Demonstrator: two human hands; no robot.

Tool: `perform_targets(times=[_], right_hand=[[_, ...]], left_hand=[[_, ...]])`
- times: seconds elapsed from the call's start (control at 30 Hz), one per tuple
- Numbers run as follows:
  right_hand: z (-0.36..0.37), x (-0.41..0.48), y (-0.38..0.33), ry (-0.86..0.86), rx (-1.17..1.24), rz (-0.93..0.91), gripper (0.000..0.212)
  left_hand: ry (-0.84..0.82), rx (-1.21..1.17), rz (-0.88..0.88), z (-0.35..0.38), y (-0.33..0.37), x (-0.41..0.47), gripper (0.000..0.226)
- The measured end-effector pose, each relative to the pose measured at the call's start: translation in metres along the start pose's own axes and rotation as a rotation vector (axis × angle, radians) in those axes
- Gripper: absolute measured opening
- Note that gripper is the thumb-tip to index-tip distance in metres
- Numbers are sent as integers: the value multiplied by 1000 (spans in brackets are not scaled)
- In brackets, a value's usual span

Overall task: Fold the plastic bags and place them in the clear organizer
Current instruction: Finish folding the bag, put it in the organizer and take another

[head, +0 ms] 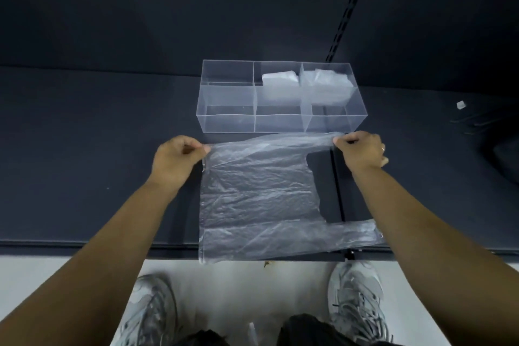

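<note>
A plastic bag (258, 199) is spread flat on the dark table (84, 177), handles toward 3 o'clock. Its far edge is pinched at both ends: the 10 o'clock corner is held between curled fingers and thumb of the left hand (175, 159), and the end of the far handle, at 2 o'clock, is gripped the same way by the right hand (361, 153). The clear organizer (227, 121) stands just beyond the bag at 12 o'clock. Folded bags are seen in its middle (279, 78) and right (325, 81) sections; nothing can be made out in the left one.

A lengthwise fold toward 6 o'clock is probably being started. The film is thin and slippery, so either pinch could be lost and a skewed crease left. The near edge appears to overhang the table at 6 o'clock, so the whole bag might be dragged off by a hard pull. The loose near handle (354, 233) at 4 o'clock could be folded in crooked. Trapped air may make the fold spring back.
</note>
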State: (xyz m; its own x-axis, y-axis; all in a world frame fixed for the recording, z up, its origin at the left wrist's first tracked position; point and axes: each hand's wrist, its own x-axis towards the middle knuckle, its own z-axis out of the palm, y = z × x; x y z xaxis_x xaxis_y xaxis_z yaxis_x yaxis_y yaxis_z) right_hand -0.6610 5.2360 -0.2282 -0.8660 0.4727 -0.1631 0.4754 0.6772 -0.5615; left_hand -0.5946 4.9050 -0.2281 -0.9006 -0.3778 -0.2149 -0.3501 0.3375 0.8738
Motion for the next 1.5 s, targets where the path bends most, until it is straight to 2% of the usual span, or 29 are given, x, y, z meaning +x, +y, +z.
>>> perform_targets(times=[0.07, 0.13, 0.2, 0.27, 0.3, 0.37, 0.4, 0.47, 0.57, 0.7, 0.8, 0.87, 0.93, 1.03, 1.17, 1.27, 1.4, 1.5], right_hand=[[-4, -1, 7, -55, 252, -34, 18], [-11, -2, 13, -104, 431, -47, 15], [-13, 0, 19, -132, 433, -70, 12], [-10, 4, 18, -117, 327, -103, 16], [-8, 7, 15, -100, 274, -116, 19], [-3, 9, 7, -90, 196, -122, 17], [-1, 9, 3, -90, 163, -114, 14], [0, 9, 1, -83, 164, -79, 14], [-9, 7, 7, -97, 364, -31, 15], [-21, 1, 16, -265, 587, -11, 13], [-17, -2, 10, -237, 490, -39, 7], [-8, -2, 4, -159, 301, -91, 25], [4, -7, -4, -76, 173, -117, 31], [18, -17, -15, 64, 65, -141, 17], [17, -16, -14, 43, -7, -159, 17], [4, -19, -5, -53, 208, -171, 17], [-20, -27, -1, -380, 876, 81, 13], [-24, -29, 4, -446, 984, 149, 20]], left_hand=[[0, -269, -84, -10, -2, -1, 16], [12, -314, -121, -12, -5, -4, 15], [47, -13, -38, -8, -7, -3, 16], [27, 346, 71, -1, -4, 1, 33], [14, 426, 93, 3, 1, 3, 37], [-8, 431, 86, 11, 11, 5, 26], [-17, 416, 68, 14, 14, 6, 18], [-28, 301, 18, 17, 14, 6, 18], [5, -12, -62, 9, 10, 3, 18], [2, -237, -120, -3, 9, -6, 12], [-73, -192, -122, -9, 11, -9, 26], [-88, -213, -184, -13, 9, -11, 33], [-49, -302, -279, -16, 3, -15, 29], [-8, -373, -368, -19, -9, -25, 22], [-10, -371, -383, -18, -13, -29, 12], [-11, -427, -396, -19, -13, -29, 8], [-87, -424, -423, -26, -12, -28, 6], [-144, -408, -429, -31, -6, -24, 9]])
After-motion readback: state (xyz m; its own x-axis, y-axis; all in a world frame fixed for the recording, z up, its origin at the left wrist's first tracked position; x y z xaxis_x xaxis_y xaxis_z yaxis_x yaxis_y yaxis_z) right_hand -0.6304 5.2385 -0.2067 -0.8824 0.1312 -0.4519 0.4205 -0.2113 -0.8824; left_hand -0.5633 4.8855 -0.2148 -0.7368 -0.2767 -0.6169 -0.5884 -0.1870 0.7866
